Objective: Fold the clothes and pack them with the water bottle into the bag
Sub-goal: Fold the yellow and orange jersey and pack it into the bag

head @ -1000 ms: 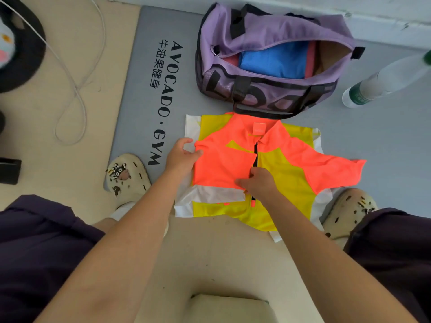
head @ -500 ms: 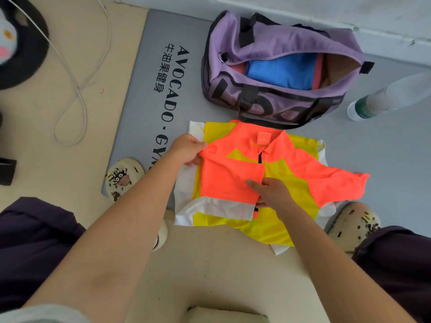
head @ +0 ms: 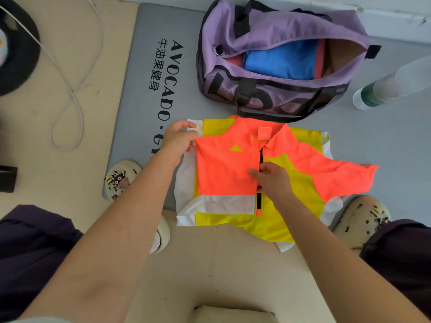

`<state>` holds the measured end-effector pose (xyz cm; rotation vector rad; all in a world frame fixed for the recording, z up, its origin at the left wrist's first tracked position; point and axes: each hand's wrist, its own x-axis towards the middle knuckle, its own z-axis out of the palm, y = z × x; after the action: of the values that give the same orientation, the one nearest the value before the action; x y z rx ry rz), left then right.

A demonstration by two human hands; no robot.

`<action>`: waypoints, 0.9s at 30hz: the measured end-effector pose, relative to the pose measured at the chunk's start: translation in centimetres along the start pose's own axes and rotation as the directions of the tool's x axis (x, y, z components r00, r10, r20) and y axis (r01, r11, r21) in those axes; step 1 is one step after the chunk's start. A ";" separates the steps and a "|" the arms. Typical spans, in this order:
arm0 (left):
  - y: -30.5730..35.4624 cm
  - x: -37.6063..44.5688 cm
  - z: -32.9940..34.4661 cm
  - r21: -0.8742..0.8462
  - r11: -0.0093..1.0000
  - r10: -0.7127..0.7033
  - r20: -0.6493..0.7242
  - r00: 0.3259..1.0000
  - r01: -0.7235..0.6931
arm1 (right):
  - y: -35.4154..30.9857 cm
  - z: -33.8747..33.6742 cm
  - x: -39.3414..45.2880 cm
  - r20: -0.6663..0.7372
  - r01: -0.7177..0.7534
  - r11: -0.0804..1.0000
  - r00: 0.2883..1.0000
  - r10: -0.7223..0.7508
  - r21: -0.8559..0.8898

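Note:
An orange, yellow and white shirt (head: 224, 166) lies flat on the grey mat, its left sleeve folded inward over the chest and its right sleeve spread out to the right. My left hand (head: 178, 139) pinches the folded left edge near the shoulder. My right hand (head: 271, 180) pinches the folded sleeve's edge at the shirt's middle, by the black zip. Behind the shirt stands an open purple duffel bag (head: 279, 24) with a folded blue garment (head: 279, 59) inside. A clear water bottle (head: 391, 85) with a green label lies on the mat to the bag's right.
The grey mat (head: 149, 108) with black lettering covers the floor ahead. My two beige clogs (head: 361, 217) flank the shirt's near edge. A white cable (head: 67, 85) loops over the beige floor at left, beside a dark round object (head: 16, 61).
The folded left sleeve has been squared up and now lies flatter, its edge along the zip. Both hands stayed on the fold with small shifts.

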<state>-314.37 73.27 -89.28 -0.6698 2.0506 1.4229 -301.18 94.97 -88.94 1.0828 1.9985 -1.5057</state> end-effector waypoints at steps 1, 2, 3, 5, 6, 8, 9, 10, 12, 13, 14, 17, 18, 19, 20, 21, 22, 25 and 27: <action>-0.2 0.1 -0.1 0.021 1.000 -0.008 -0.003 1.000 0.008 | 0.1 -0.1 0.0 -0.004 0.006 1.000 1.000 -0.006 0.011; -0.5 0.2 -0.2 0.075 0.997 -0.027 0.018 0.999 0.026 | 0.1 -0.1 0.0 -0.008 0.010 1.000 1.000 -0.010 0.017; -0.8 0.1 -0.4 0.154 0.987 -0.056 0.055 0.997 0.047 | 0.1 -0.1 0.0 -0.011 0.014 1.000 1.000 -0.014 0.022; -1.5 0.2 -0.6 0.283 0.956 -0.117 0.129 0.985 0.077 | 0.1 0.0 -0.1 -0.009 0.014 0.999 1.000 -0.014 0.034; -1.8 0.2 -0.5 0.303 0.950 -0.126 0.148 0.981 0.076 | 0.1 0.0 -0.1 -0.008 0.012 1.000 1.000 -0.012 0.026; -2.3 0.1 -0.2 0.280 0.959 -0.092 0.147 0.985 0.048 | 0.3 -0.1 0.0 -0.008 0.015 0.999 1.000 -0.016 -0.040; -2.4 0.1 0.1 0.263 0.964 -0.065 0.129 0.990 0.029 | 0.4 -0.2 0.0 -0.006 0.023 0.997 1.000 -0.024 -0.075; -2.5 0.0 0.4 0.259 0.966 -0.030 0.102 0.994 0.002 | 0.5 -0.2 -0.1 -0.006 0.035 0.994 0.999 -0.036 -0.102; -2.5 -0.1 1.1 0.320 0.945 0.061 0.015 0.998 -0.062 | 0.7 -0.3 -0.1 -0.016 0.061 0.988 0.998 -0.064 -0.140; -2.4 -0.5 1.4 0.363 0.927 0.110 -0.033 0.993 -0.091 | 0.8 -0.4 -0.1 -0.023 0.069 0.986 0.997 -0.073 -0.150; -2.3 -1.0 1.9 0.389 0.913 0.159 -0.063 0.985 -0.123 | 0.8 -0.6 -0.1 -0.033 0.072 0.986 0.996 -0.078 -0.153; -1.7 -3.9 5.0 0.409 0.868 0.307 0.002 0.952 -0.281 | 0.6 -2.0 0.2 -0.115 0.103 0.977 0.985 -0.126 -0.186; -1.6 -5.2 6.5 0.436 0.829 0.362 0.058 0.930 -0.350 | 0.6 -3.0 0.4 -0.164 0.129 0.970 0.973 -0.165 -0.207; -1.7 -6.4 8.1 0.473 0.771 0.421 0.123 0.899 -0.426 | 0.6 -4.2 0.7 -0.222 0.159 0.962 0.952 -0.208 -0.222; -1.9 -7.6 9.8 0.508 0.699 0.474 0.199 0.858 -0.504 | 0.6 -5.8 1.0 -0.284 0.185 0.953 0.925 -0.251 -0.240; -2.3 -8.7 11.4 0.535 0.621 0.505 0.286 0.814 -0.573 | 0.6 -7.5 1.5 -0.339 0.197 0.942 0.897 -0.285 -0.270; -2.7 -9.6 12.8 0.561 0.541 0.506 0.378 0.775 -0.626 | 0.8 -9.4 2.0 -0.384 0.190 0.933 0.872 -0.304 -0.306; -4.4 -11.0 15.8 0.696 0.304 0.407 0.522 0.749 -0.651 | 1.4 -15.0 4.0 -0.424 0.119 0.914 0.857 -0.292 -0.389; -5.2 -11.0 16.6 0.756 0.249 0.348 0.513 0.785 -0.605 | 2.0 -18.0 5.4 -0.354 0.077 0.886 0.898 -0.261 -0.458</action>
<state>-300.32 88.25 -90.09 0.6666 2.4691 0.3273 -300.75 113.81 -88.09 1.1068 2.6175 -0.8692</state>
